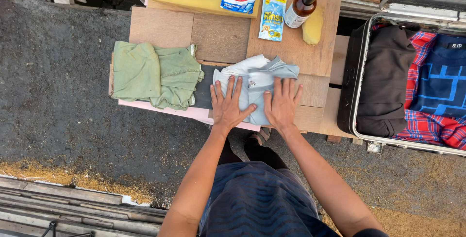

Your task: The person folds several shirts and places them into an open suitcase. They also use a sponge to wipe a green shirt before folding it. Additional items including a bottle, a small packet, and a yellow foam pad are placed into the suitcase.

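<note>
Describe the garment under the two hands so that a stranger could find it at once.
On the low wooden table, near its front edge, lies the pale grey-white folded garment, with the left hand and right hand pressed flat on it. The green clothes to its left are darker, crumpled and untouched.

Both arms bare, reaching forward and converging from the bottom of the head view, elbows slightly bent, wrists roughly straight. Left hand [227, 105] palm-down and flat, fingers extended and a little spread, pointing away from the body, thumb angled out toward the other hand. Right hand [282, 103] same pose: palm-down, flat, fingers extended and fanned, thumb pointing inward; the two hands sit side by side, thumbs close but not touching, neither one curled or gripping, both pressing flat on the surface under them.
</note>
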